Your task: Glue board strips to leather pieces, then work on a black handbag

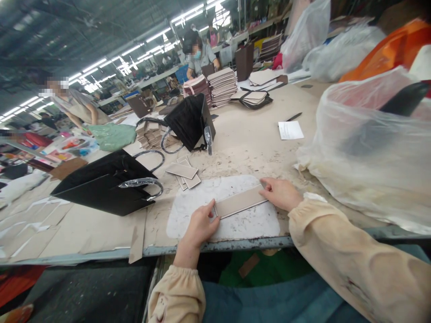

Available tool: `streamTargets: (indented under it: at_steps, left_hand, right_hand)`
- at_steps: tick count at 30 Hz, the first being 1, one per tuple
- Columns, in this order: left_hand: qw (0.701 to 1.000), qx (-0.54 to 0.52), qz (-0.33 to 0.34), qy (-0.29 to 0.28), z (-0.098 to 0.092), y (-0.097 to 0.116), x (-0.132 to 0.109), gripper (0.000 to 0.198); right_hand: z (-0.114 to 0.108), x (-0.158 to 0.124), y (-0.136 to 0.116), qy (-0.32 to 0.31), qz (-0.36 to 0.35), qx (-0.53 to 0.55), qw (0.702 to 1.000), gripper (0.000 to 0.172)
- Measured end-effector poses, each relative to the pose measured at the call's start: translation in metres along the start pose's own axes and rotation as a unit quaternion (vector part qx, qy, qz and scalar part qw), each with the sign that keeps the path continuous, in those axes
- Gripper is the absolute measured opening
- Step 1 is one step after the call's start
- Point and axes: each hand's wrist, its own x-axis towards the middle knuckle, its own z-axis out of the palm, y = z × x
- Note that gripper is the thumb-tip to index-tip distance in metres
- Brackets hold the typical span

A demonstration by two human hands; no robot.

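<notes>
A long beige cardboard strip [239, 202] lies over a pale, stained board [191, 224] at the front of the table. My left hand [201, 223] grips the strip's left end between thumb and fingers. At the other end, my right hand [281, 193] pinches the strip near its far corner. Just beyond the board, several similar strips [183, 170] lie in a loose, crossed pile. A black handbag [107, 188] rests to the left of my left hand, its handles wrapped in clear plastic.
A second black handbag [188, 121] stands farther back, near stacked panels [222, 87]. Large clear plastic bags [363, 152] crowd the right side. A white paper [291, 130] lies beside a dark pen. A loose strip [137, 237] overhangs the table's front edge. Two people work across the table.
</notes>
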Motion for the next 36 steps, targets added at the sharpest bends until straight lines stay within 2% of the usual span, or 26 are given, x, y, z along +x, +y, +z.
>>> streamTargets:
  at_steps: [6,13,20,32,36]
  left_hand:
    - [1.000,-0.009,-0.010,-0.003,-0.001,0.000,0.000,0.052]
    - [0.998,-0.028,0.048,0.019,0.004,-0.005,-0.003,0.029]
    - [0.998,-0.021,0.061,0.020,0.010,-0.012,-0.002,0.030]
    - [0.995,0.007,0.087,0.041,0.007,-0.006,-0.002,0.027]
    - [0.994,0.010,0.098,0.048,0.009,-0.007,-0.001,0.026]
  right_hand:
    - [0.002,0.000,0.003,0.006,-0.009,0.003,1.000,0.039]
    - [0.001,0.000,0.002,0.001,-0.002,0.000,1.000,0.028]
    - [-0.001,0.000,-0.001,0.000,-0.007,0.006,1.000,0.031]
    - [-0.002,-0.004,-0.005,0.003,-0.008,-0.026,1.000,0.030]
    - [-0.002,-0.004,-0.007,-0.002,0.013,-0.038,0.999,0.029]
